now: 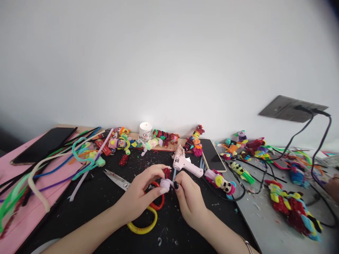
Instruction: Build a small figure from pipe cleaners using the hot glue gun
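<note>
My left hand [141,192] and my right hand [189,201] meet over the black mat [106,197], fingers pinched together on a small pipe-cleaner piece [166,180] with a pale lilac ball and a red glittery top. A pink glue gun [185,165] lies just behind the fingers, nozzle toward the back. Scissors [137,197] with red and yellow handles lie under my left hand, their blades pointing left.
Loose pipe cleaners [53,165] spread over the pink board at left, beside a dark phone [43,144]. Finished pipe-cleaner figures [291,208] line the back and right. A white cup [146,131], another phone [212,155], and black cables [315,141] from a wall socket are present.
</note>
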Available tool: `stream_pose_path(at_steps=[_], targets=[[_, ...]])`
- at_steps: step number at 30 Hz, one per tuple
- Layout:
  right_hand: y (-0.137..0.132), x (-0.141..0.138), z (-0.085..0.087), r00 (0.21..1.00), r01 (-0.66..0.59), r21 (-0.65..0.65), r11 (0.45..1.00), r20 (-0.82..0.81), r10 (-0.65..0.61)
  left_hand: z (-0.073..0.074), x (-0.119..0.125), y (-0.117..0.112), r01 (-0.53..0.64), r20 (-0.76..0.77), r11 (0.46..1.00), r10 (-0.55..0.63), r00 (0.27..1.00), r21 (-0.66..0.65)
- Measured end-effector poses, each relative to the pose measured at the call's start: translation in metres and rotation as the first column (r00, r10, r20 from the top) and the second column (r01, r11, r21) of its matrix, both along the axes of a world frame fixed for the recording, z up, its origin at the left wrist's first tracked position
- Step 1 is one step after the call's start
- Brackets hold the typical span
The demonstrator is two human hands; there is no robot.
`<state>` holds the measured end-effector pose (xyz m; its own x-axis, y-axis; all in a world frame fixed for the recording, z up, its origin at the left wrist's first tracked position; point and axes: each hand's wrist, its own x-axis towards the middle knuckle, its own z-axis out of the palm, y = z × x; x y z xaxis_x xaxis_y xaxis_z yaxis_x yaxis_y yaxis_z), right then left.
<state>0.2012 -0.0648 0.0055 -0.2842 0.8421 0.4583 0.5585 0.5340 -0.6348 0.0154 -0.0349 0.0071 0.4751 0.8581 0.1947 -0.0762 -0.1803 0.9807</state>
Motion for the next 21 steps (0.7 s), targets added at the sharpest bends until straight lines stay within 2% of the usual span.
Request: stream_pose_path(at_steps=[2,6,10,16,21], targets=[[-0.0003,-0.0004,-0.0006,1.000,-0.009,0.009,1.000,0.019,0.009,-0.0004,0.0033,-0.0002,0.025,0.109,0.988,-0.008,0.994,-0.154],[-0.0013,-0.0011,-0.0001,0.998,-0.028,0.010,1.000,0.061,0.027,-0.0011,0.0080,-0.0004,0.072,0.225,0.942,0.004,0.974,-0.328],[-0.0022,-0.0024,0.0024,0.995,-0.038,0.064,0.997,0.089,0.032,-0.0002,0.0107,-0.0011,0.215,0.410,0.835,0.014,0.912,-0.506],[-0.0009,-0.0020,0.0026,0.998,-0.003,0.123,0.992,0.066,-0.005,0.0016,0.0109,0.0008,0.376,0.558,0.698,0.041,0.829,-0.610],[0.0013,0.0005,0.0006,0.999,0.044,0.185,0.982,0.023,-0.049,-0.0016,0.0095,0.0018,0.416,0.587,0.638,0.071,0.806,-0.648]])
